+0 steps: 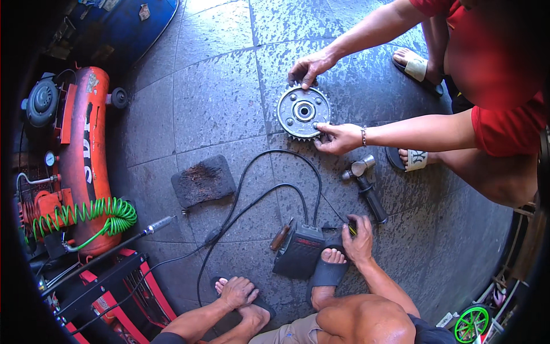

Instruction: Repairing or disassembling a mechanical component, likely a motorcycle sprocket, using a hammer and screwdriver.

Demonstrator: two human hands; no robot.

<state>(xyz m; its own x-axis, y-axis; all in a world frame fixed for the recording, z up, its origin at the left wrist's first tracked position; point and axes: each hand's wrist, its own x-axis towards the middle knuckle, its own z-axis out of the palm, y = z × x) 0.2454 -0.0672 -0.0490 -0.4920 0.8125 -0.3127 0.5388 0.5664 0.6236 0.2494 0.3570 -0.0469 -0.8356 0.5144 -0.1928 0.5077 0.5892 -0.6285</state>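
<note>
My right hand [358, 238] is closed round the yellow and black handle of a screwdriver [353, 228], its thin shaft pointing up and left over the floor. My left hand [238, 292] lies over my left foot with its fingers laid down, holding nothing. Beyond them, a co-worker grips a round metal toothed sprocket [295, 122], one hand [312, 67] at its far edge and the other hand [338, 139] at its near right. A ball-peen hammer [371, 195] with a black grip lies on the floor beyond my right hand. Beside my right foot sits a dark box [298, 252] with two black cables.
A scorched dark pad [203, 182] lies left of the looping cable [240, 178]. An orange air compressor [86, 155] with a green coiled hose [117, 215] stands at left, above a red and black rack [123, 292]. A wooden-handled tool [280, 237] leans by the box.
</note>
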